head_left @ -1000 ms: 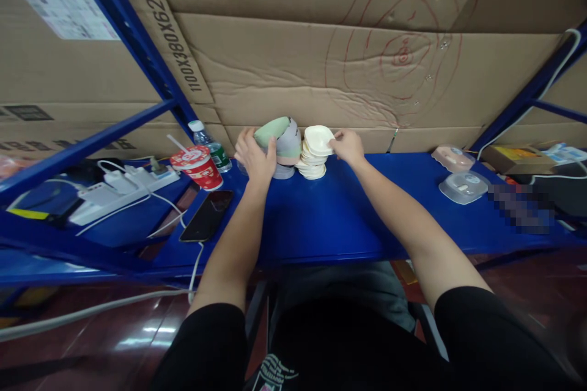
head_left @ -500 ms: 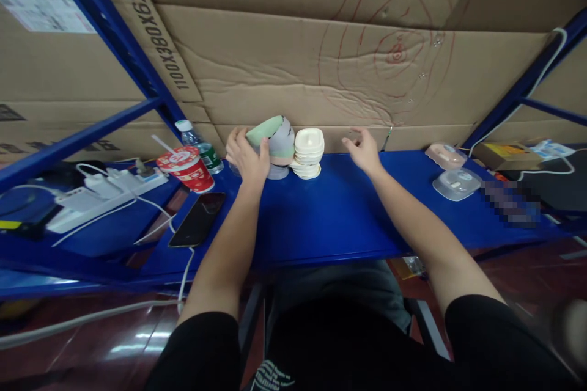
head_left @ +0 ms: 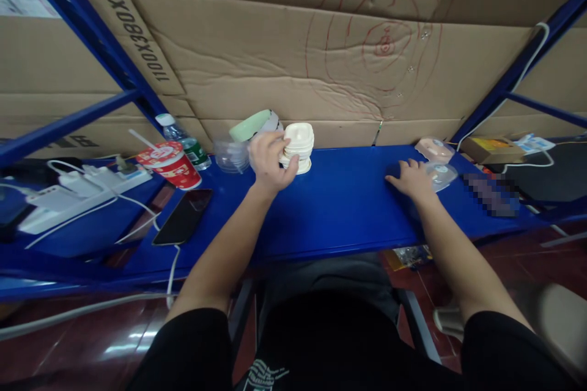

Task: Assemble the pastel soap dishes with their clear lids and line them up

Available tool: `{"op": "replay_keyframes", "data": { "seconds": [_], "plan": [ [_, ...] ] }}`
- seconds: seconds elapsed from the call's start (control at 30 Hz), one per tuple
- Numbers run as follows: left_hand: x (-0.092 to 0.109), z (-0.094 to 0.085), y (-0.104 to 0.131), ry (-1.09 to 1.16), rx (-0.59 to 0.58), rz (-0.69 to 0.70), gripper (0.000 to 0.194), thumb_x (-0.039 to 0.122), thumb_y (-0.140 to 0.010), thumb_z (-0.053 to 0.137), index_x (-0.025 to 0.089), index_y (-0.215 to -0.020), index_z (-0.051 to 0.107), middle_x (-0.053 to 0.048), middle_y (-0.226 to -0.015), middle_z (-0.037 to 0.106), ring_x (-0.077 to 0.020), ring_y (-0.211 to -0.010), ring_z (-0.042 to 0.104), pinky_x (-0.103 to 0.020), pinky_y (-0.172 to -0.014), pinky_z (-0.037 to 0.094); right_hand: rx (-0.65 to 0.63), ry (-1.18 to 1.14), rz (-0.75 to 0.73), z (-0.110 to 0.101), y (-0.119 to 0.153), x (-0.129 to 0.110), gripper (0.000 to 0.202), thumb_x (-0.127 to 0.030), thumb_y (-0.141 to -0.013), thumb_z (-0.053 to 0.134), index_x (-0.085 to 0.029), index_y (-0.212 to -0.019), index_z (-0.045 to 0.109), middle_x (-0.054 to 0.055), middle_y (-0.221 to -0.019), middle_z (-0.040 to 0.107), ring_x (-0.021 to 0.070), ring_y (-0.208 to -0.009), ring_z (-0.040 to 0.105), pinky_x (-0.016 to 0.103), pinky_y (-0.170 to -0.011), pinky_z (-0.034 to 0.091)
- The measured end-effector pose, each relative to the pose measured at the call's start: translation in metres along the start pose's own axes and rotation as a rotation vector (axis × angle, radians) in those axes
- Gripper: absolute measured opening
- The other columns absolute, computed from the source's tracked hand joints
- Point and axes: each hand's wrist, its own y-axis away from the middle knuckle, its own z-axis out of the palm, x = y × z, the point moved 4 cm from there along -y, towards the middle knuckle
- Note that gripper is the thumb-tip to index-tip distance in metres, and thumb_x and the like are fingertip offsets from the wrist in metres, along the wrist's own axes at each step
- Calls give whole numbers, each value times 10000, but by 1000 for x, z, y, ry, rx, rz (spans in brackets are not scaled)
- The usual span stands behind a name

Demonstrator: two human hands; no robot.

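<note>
My left hand (head_left: 271,160) is at the stack of cream-coloured square lids (head_left: 299,136), its thumb and fingers curled on the stack's left side. Behind that hand, partly hidden, a pale green bowl (head_left: 250,125) leans tilted with other pastel bowls against the cardboard. Clear plastic bowls (head_left: 230,156) stand just left of them. On the right, my right hand (head_left: 411,179) hovers low over the table or rests on it, fingers spread, with nothing in them. It is beside a clear plastic lid (head_left: 443,176) and covers part of it. A pinkish container (head_left: 435,149) lies behind.
To the left are a red paper cup (head_left: 172,164) with a straw, a water bottle (head_left: 183,140), a phone (head_left: 182,217) and a power strip (head_left: 87,195) with cables. A yellow box (head_left: 491,154) sits far right. Cardboard (head_left: 229,43) walls the back of the blue table (head_left: 330,214).
My left hand has left the tilted bowls and moved right to the cream lids. My right hand has gone right and down to the clear lid. The view has shifted slightly.
</note>
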Motion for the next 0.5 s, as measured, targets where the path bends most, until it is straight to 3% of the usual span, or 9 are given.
{"op": "replay_keyframes", "data": {
  "seconds": [0.1,0.23,0.3,0.37,0.43,0.5],
  "plan": [
    [6,14,11,62,-152,85,358,443,-822,727,245,-1116,675,-106,-1139,753,-331,-1131,701,-558,-1085,498,12,-138,-329,-7,22,-51,812,-525,-942,685,-156,-1620,433,292,-1689,393,519,-1521,416,819,-1164,333],
    [10,22,17,61,-253,186,306,410,-911,632,213,-1138,688,-103,-1019,776,-291,-985,721,-478,-941,552,83,-334,-779,-20,59,-111,705,-448,-967,674,-247,-1608,462,179,-1707,420,434,-1505,491,647,-1165,493],
    [12,25,18,44,-311,195,304,392,-944,603,200,-1162,695,-106,-1012,780,-282,-982,725,-452,-924,557,123,-384,-847,-22,66,-127,559,-367,-1010,598,-259,-1554,528,137,-1653,507,370,-1472,544,550,-1107,569],
    [16,28,19,38,-360,203,315,384,-967,590,189,-1188,701,-112,-1015,784,-279,-984,729,-444,-928,559,163,-398,-822,-22,60,-134,498,-333,-1012,588,-233,-1499,583,144,-1597,566,356,-1438,573,535,-1107,567],
    [19,30,21,40,-401,222,313,389,-986,583,180,-1180,712,-121,-1027,788,-279,-990,734,-442,-936,562,159,-383,-788,-16,46,-138,561,-394,-954,699,-211,-1477,607,172,-1609,544,406,-1445,548,610,-1166,497],
    [20,33,22,35,-455,235,309,398,-1005,572,176,-1156,724,-129,-1063,792,-282,-1022,737,-444,-957,562,78,-383,-795,-7,29,-139,740,-503,-838,835,-232,-1488,606,181,-1650,493,467,-1479,489,694,-1192,425]
  ]
}}
